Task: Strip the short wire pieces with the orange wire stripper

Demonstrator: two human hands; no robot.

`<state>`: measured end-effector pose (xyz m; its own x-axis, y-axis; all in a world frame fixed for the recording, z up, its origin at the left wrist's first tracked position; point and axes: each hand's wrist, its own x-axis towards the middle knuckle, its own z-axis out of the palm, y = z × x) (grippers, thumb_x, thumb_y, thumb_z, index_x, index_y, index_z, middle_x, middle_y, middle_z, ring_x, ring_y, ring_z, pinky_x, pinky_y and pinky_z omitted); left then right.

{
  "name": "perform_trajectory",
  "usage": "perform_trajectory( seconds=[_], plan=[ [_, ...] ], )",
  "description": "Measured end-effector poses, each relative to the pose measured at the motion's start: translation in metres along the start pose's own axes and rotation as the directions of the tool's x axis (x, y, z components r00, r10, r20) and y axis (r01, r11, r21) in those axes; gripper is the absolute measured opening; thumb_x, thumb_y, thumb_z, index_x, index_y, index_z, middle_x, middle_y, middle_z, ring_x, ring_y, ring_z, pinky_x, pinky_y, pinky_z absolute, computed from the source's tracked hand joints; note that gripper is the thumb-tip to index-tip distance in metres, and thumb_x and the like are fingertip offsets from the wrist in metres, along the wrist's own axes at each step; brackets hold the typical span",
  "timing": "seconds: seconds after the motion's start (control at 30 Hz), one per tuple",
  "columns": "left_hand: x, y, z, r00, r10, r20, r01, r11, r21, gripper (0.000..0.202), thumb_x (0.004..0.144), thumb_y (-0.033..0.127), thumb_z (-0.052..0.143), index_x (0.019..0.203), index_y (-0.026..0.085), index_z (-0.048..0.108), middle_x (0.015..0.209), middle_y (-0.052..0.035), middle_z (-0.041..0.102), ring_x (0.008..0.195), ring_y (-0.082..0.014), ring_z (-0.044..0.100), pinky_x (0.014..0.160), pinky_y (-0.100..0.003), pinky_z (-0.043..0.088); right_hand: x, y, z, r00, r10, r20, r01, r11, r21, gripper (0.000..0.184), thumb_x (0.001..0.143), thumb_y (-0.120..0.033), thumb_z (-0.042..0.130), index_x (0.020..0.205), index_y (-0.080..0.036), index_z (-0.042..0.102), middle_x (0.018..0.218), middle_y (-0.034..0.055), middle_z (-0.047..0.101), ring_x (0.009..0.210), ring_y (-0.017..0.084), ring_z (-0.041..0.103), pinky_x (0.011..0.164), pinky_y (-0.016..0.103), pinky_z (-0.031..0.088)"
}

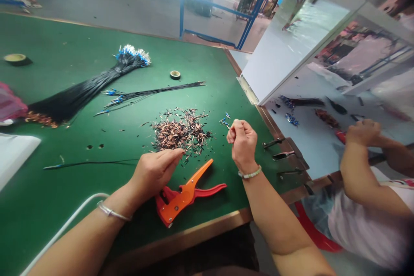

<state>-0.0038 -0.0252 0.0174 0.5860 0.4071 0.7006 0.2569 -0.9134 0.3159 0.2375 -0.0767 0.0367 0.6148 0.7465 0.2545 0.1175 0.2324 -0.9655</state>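
Note:
My left hand rests on the green table with its fingers pinched together at the near edge of a pile of stripped wire bits. What it pinches is too small to name. My right hand is lifted a little to the right of the pile, closed in a loose fist, with small blue-tipped pieces lying just beyond it. An orange and red wire stripper lies on the table just below my left hand, touched by neither hand.
A thick bundle of black wires with blue tips lies at the back left, a thinner bunch beside it, one loose wire nearer. Tape rolls stand behind. Another person's arm works at the white table on the right.

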Motion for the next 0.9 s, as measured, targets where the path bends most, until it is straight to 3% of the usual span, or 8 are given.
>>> perform_trajectory(
  seconds=[0.07, 0.13, 0.27, 0.4, 0.5, 0.63, 0.8, 0.9],
  plan=[
    [0.001, -0.001, 0.000, 1.000, -0.019, -0.022, 0.019, 1.000, -0.019, 0.015, 0.099, 0.021, 0.056, 0.102, 0.016, 0.069, 0.090, -0.0051, 0.080, 0.075, -0.0132, 0.076, 0.068, -0.019, 0.058, 0.000, 0.001, -0.001, 0.997, -0.024, 0.069, 0.029, 0.997, -0.070, 0.048, 0.097, -0.054, 0.059, 0.064, -0.022, 0.044, 0.051, -0.0067, 0.037, 0.044, 0.009, 0.032, 0.044, 0.024, 0.028],
    [0.001, -0.001, 0.001, 0.999, -0.033, -0.018, 0.033, 0.999, -0.033, 0.014, 0.099, 0.021, 0.057, 0.102, 0.016, 0.070, 0.089, -0.0043, 0.080, 0.074, -0.0127, 0.076, 0.068, -0.019, 0.058, -0.009, 0.000, 0.002, 0.968, -0.065, 0.244, 0.118, 0.970, -0.211, 0.052, 0.098, -0.056, 0.058, 0.061, -0.021, 0.045, 0.052, -0.0046, 0.041, 0.048, 0.010, 0.036, 0.049, 0.025, 0.031],
    [0.001, 0.001, 0.001, 0.998, -0.049, 0.034, 0.050, 0.998, -0.047, 0.014, 0.100, 0.022, 0.056, 0.103, 0.017, 0.070, 0.086, -0.0030, 0.078, 0.068, -0.0106, 0.072, 0.063, -0.019, 0.055, -0.031, 0.001, 0.013, 0.816, -0.124, 0.565, 0.369, 0.864, -0.343, 0.053, 0.102, -0.055, 0.050, 0.063, -0.019, 0.051, 0.062, -0.0007, 0.050, 0.060, 0.012, 0.045, 0.061, 0.026, 0.037],
    [0.001, 0.004, 0.001, 0.996, -0.029, 0.088, 0.030, 1.000, -0.008, 0.017, 0.101, 0.021, 0.053, 0.101, 0.017, 0.069, 0.072, -0.0004, 0.068, 0.059, -0.0096, 0.062, 0.055, -0.020, 0.047, -0.042, 0.005, 0.021, 0.708, -0.148, 0.690, 0.459, 0.839, -0.291, 0.040, 0.104, -0.046, 0.049, 0.076, -0.019, 0.058, 0.071, 0.0010, 0.057, 0.065, 0.013, 0.051, 0.064, 0.026, 0.039],
    [0.002, 0.007, 0.001, 0.994, 0.000, 0.110, -0.004, 0.999, 0.040, 0.019, 0.101, 0.021, 0.051, 0.096, 0.016, 0.068, 0.067, 0.0010, 0.061, 0.055, -0.0097, 0.055, 0.052, -0.022, 0.041, -0.046, 0.005, 0.023, 0.678, -0.213, 0.703, 0.520, 0.815, -0.255, 0.038, 0.104, -0.035, 0.048, 0.070, -0.019, 0.054, 0.067, 0.0001, 0.052, 0.062, 0.013, 0.046, 0.062, 0.027, 0.038],
    [0.002, 0.010, 0.002, 0.995, 0.030, 0.097, -0.035, 0.998, 0.047, 0.017, 0.101, 0.020, 0.050, 0.101, 0.017, 0.067, 0.067, 0.0018, 0.062, 0.055, -0.0093, 0.055, 0.052, -0.022, 0.040, -0.045, -0.001, 0.021, 0.733, -0.215, 0.646, 0.465, 0.851, -0.244, 0.038, 0.102, -0.031, 0.049, 0.066, -0.020, 0.053, 0.063, -0.0001, 0.052, 0.060, 0.013, 0.047, 0.061, 0.027, 0.039],
    [0.001, 0.007, 0.003, 0.995, 0.030, 0.095, -0.034, 0.999, 0.036, 0.016, 0.100, 0.018, 0.052, 0.101, 0.015, 0.068, 0.066, 0.0015, 0.063, 0.054, -0.0091, 0.056, 0.052, -0.021, 0.042, -0.027, -0.005, 0.009, 0.911, -0.093, 0.403, 0.196, 0.955, -0.223, 0.036, 0.103, -0.037, 0.051, 0.074, -0.019, 0.061, 0.061, -0.0019, 0.051, 0.054, 0.012, 0.048, 0.056, 0.027, 0.041],
    [0.001, 0.004, 0.004, 0.995, -0.010, 0.097, 0.008, 1.000, 0.018, 0.017, 0.100, 0.021, 0.053, 0.101, 0.016, 0.069, 0.069, 0.0002, 0.067, 0.057, -0.0095, 0.061, 0.055, -0.020, 0.046, -0.020, -0.001, 0.005, 0.935, -0.148, 0.322, 0.238, 0.936, -0.260, 0.027, 0.103, -0.037, 0.053, 0.088, -0.019, 0.066, 0.072, 0.0003, 0.060, 0.059, 0.012, 0.053, 0.059, 0.026, 0.044]
  ],
)
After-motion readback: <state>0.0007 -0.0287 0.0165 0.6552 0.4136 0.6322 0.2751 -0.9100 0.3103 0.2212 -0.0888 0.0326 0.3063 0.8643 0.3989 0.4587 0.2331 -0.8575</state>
